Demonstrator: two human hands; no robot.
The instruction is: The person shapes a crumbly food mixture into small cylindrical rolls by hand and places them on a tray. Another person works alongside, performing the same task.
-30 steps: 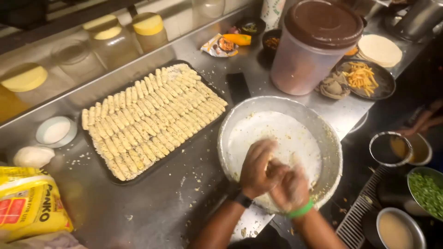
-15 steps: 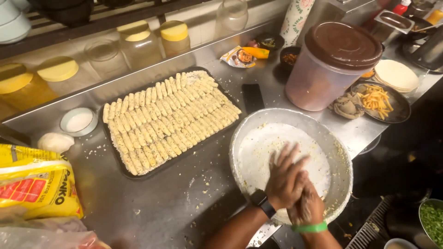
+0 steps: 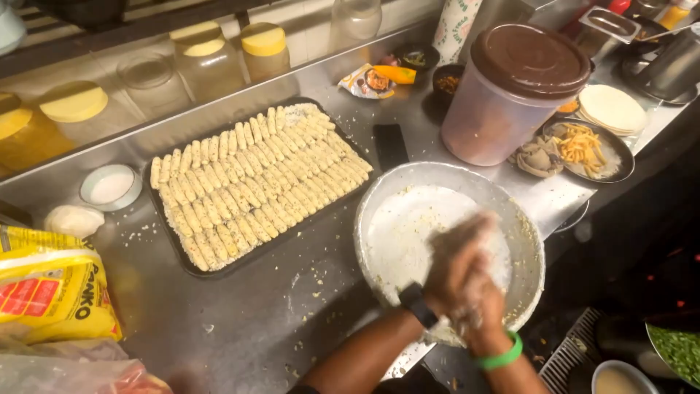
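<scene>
Both my hands hover over a wide metal bowl (image 3: 379, 211) lined with white flour or crumbs. My left hand (image 3: 456, 252), with a black watch at the wrist, lies pressed over my right hand (image 3: 481, 310), which wears a green wristband. Both are dusted white and blurred by motion, so whatever sits between the palms is hidden. To the left of the bowl, a dark tray (image 3: 182, 266) holds several rows of breaded sticks (image 3: 255, 182).
A tall tub with a brown lid (image 3: 510, 95) stands behind the bowl, with a black phone (image 3: 390, 146) beside it. A plate of shredded cheese (image 3: 583, 146) and tortillas (image 3: 611, 108) are right. A yellow crumb bag (image 3: 51, 284) lies left, a small white bowl (image 3: 111, 186) behind it.
My hands stay over the bowl and keep rubbing together; the left hand's fingers, spread half a second ago, now lie closed over the right. The view has shifted slightly.
</scene>
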